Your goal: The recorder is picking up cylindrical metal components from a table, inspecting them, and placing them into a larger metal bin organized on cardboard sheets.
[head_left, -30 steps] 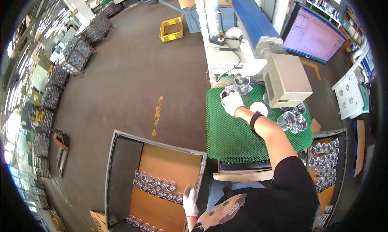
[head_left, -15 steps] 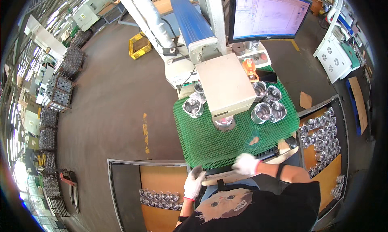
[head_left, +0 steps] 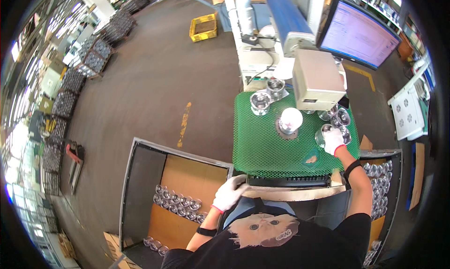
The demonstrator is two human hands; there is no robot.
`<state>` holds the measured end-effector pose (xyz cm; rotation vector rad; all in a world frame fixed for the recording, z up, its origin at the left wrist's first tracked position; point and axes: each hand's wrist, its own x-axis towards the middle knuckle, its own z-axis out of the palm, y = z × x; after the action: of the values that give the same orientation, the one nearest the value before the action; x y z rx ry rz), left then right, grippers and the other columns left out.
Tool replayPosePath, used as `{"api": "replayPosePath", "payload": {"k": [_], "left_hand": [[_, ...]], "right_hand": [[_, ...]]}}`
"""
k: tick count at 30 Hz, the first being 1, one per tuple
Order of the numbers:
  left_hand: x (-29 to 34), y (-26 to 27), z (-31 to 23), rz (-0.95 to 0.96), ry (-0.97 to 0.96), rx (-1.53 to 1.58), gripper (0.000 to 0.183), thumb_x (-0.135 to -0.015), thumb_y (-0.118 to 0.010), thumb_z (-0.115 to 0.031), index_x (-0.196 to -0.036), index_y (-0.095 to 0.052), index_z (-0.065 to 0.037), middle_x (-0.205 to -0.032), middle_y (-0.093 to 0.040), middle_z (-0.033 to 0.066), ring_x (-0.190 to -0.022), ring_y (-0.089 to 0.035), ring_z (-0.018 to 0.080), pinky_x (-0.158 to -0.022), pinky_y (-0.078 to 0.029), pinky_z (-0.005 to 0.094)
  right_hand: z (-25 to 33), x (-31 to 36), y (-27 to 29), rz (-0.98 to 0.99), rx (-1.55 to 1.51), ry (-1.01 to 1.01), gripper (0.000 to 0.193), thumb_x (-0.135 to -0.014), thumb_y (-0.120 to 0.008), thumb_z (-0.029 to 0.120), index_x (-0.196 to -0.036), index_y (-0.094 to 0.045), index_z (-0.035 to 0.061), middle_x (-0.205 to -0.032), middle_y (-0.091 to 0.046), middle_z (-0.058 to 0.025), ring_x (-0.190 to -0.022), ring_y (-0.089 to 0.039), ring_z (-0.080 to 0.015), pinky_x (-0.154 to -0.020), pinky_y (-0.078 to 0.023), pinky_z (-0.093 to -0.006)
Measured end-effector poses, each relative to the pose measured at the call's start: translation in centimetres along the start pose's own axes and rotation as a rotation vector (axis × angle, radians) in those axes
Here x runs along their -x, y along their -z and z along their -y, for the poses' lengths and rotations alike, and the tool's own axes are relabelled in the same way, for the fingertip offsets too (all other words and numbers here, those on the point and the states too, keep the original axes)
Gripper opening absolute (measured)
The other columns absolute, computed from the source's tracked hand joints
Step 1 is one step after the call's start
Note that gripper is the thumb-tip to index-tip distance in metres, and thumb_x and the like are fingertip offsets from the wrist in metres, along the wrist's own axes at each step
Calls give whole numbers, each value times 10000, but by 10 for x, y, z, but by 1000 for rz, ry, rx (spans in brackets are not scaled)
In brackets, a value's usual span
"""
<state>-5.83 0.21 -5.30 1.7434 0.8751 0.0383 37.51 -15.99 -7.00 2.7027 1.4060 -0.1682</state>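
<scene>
My right hand [head_left: 334,141], in a white glove, reaches over the bench's green mesh mat [head_left: 262,147]. Its fingers close on the rim of a shiny metal piston [head_left: 320,136] at the mat's right side. More pistons, hollow end up, stand beside and behind it, among them one [head_left: 342,117]. Under the beige box-shaped machine head [head_left: 318,76], a piston with a bright, pale top [head_left: 291,119] rests on a round base [head_left: 287,133]. My left hand [head_left: 228,193], gloved too, hangs by the bench's front left corner, fingers extended and holding nothing.
Two pistons [head_left: 260,103] stand at the mat's back left. A keyboard [head_left: 288,181] lies under the front edge. Bins holding rows of pistons flank me, a left bin [head_left: 136,194] and a right bin [head_left: 398,184]. A monitor [head_left: 358,32] stands back right.
My right hand has moved from the bench's front edge forward and right onto a piston. The left hand stays near the front corner. The view has swung left.
</scene>
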Motion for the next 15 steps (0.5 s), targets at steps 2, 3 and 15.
{"api": "replayPosePath", "payload": {"k": [2,3,15], "left_hand": [[30,13,32,-169,122,109,449,-907,-640,-241,-1271,-571,11,-1231,-631,164,-1141,-602,224,-994,-454,338],[44,17,57,-247,184,123,457,-911,-630,-263,-1264,-571,21,-1215,-638,169,-1125,-608,229,-986,-454,332],[39,17,45,45,48,1317,562,-970,-527,-398,-1357,-484,6,-1294,-581,137,-1124,-583,198,-975,-455,336]], "right_hand": [[6,13,-9,-86,50,231,267,-664,-687,165,-903,-667,47,-907,-659,-185,-822,-647,-369,-756,-527,-463],[16,28,-11,-41,87,166,266,-691,-684,219,-889,-662,43,-904,-657,-195,-812,-648,-376,-744,-532,-465],[270,118,87,491,-1254,408,445,-762,-741,267,-1079,-659,-33,-897,-693,-130,-796,-660,-200,-733,-515,-308]]}}
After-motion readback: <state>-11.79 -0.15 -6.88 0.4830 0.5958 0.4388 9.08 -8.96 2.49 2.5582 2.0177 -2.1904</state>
